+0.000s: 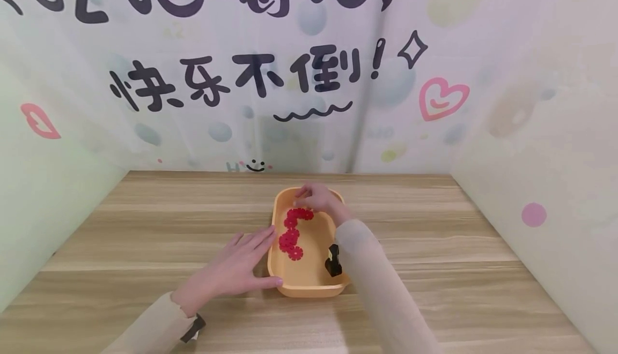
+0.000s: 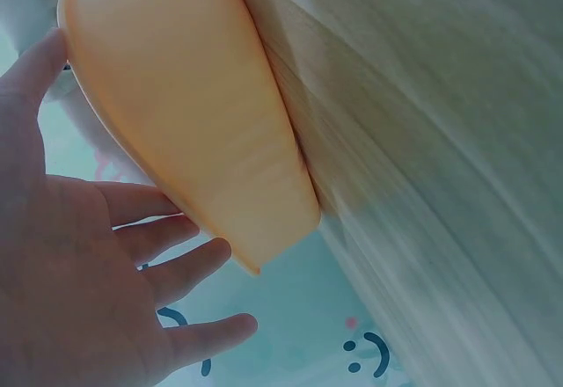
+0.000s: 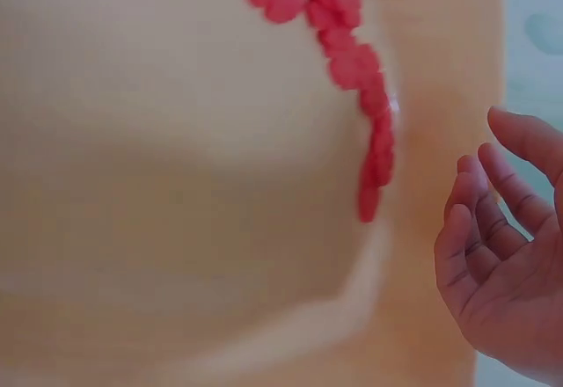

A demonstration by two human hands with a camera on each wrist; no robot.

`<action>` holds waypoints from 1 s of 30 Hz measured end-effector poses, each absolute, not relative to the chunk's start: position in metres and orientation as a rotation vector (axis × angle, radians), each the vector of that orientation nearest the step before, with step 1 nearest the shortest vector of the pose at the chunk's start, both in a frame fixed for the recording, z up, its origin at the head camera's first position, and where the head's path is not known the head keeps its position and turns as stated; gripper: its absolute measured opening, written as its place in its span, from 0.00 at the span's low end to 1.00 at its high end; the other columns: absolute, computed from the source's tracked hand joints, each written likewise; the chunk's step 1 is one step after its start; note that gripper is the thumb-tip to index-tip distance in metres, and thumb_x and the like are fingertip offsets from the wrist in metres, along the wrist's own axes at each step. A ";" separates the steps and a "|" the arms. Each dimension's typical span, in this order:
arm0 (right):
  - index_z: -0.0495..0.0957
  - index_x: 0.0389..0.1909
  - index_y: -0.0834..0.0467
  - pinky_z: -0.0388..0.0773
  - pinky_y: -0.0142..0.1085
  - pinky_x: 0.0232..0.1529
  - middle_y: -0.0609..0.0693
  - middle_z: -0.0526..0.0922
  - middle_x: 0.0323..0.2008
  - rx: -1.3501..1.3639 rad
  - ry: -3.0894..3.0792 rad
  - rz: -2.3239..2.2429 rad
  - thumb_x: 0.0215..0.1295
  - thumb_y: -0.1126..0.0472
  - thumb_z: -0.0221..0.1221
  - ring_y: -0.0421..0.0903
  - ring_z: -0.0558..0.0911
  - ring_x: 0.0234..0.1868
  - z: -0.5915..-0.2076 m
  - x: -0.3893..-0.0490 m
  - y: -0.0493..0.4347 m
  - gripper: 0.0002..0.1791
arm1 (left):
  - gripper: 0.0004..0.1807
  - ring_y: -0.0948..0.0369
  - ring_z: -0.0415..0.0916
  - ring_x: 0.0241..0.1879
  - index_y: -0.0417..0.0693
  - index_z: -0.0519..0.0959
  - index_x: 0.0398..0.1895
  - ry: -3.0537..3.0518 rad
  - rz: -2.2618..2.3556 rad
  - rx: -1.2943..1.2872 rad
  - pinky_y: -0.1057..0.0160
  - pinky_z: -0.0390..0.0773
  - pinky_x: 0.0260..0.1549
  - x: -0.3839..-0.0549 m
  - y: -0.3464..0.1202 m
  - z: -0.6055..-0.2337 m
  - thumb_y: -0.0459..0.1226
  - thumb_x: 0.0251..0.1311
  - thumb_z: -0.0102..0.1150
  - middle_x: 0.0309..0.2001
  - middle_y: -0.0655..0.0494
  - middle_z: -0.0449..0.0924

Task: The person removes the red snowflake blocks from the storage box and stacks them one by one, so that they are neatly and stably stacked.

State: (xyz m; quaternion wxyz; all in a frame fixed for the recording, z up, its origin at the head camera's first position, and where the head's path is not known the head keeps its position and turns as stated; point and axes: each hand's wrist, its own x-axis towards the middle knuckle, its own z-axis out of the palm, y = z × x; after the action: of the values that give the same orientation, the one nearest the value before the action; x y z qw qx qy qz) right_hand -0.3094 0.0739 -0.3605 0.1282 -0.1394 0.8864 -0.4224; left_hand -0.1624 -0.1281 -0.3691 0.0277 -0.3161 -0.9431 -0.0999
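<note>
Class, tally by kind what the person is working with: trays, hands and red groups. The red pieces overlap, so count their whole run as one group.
Trays: 1, the orange tray
Hands: 2, the left hand and right hand
Red groups: 1, the red run inside the tray
Total: 4

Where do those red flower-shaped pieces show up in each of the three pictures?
Head: the red pieces lie inside the orange tray, toward its left side, slightly left of and below the picture's centre.
Left wrist: not in it; the orange tray shows only its outer side.
Right wrist: the red pieces run from the top edge, right of centre, to a little below mid-height.
Shared landmark: the orange tray, in all three views.
</note>
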 end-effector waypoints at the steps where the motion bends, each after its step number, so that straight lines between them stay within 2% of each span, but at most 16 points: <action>1: 0.74 0.42 0.63 0.75 0.42 0.35 0.53 0.75 0.34 -0.399 2.585 -1.235 0.54 0.61 0.61 0.55 0.76 0.35 -0.363 -0.309 0.074 0.15 | 0.50 0.55 0.50 0.62 0.42 0.55 0.65 -2.913 -0.308 -0.976 0.43 0.51 0.54 -0.162 -0.128 -0.369 0.67 0.46 0.45 0.66 0.52 0.51; 7: 0.74 0.43 0.64 0.76 0.37 0.35 0.54 0.76 0.34 -0.353 2.573 -1.278 0.53 0.63 0.61 0.52 0.78 0.31 -0.375 -0.307 0.076 0.16 | 0.50 0.55 0.51 0.62 0.41 0.55 0.65 -2.919 -0.316 -0.974 0.43 0.51 0.54 -0.162 -0.128 -0.368 0.67 0.47 0.45 0.66 0.51 0.51; 16: 0.76 0.41 0.64 0.76 0.33 0.29 0.54 0.77 0.33 -0.376 2.649 -1.181 0.51 0.67 0.62 0.47 0.79 0.25 -0.384 -0.310 0.074 0.15 | 0.50 0.55 0.51 0.62 0.41 0.55 0.65 -2.915 -0.322 -0.970 0.43 0.51 0.54 -0.162 -0.128 -0.368 0.67 0.46 0.46 0.65 0.50 0.51; 24: 0.77 0.41 0.63 0.74 0.31 0.30 0.52 0.78 0.29 -0.394 2.695 -1.040 0.51 0.65 0.63 0.44 0.77 0.26 -0.385 -0.311 0.075 0.15 | 0.50 0.55 0.51 0.62 0.41 0.55 0.65 -2.922 -0.311 -0.962 0.44 0.51 0.55 -0.163 -0.127 -0.369 0.67 0.46 0.46 0.66 0.51 0.51; 30: 0.77 0.39 0.62 0.74 0.31 0.31 0.51 0.76 0.30 -0.413 2.704 -0.980 0.51 0.63 0.63 0.44 0.74 0.28 -0.388 -0.312 0.075 0.13 | 0.50 0.55 0.51 0.62 0.41 0.55 0.65 -2.921 -0.308 -0.962 0.44 0.51 0.55 -0.163 -0.127 -0.370 0.67 0.46 0.46 0.66 0.51 0.50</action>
State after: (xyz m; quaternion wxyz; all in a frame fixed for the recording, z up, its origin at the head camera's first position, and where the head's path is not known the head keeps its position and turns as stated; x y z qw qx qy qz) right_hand -0.3120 0.0749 -0.3882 0.1178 -0.1413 0.9241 -0.3350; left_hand -0.1632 -0.1267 -0.3700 0.0254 -0.3112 -0.9447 -0.0997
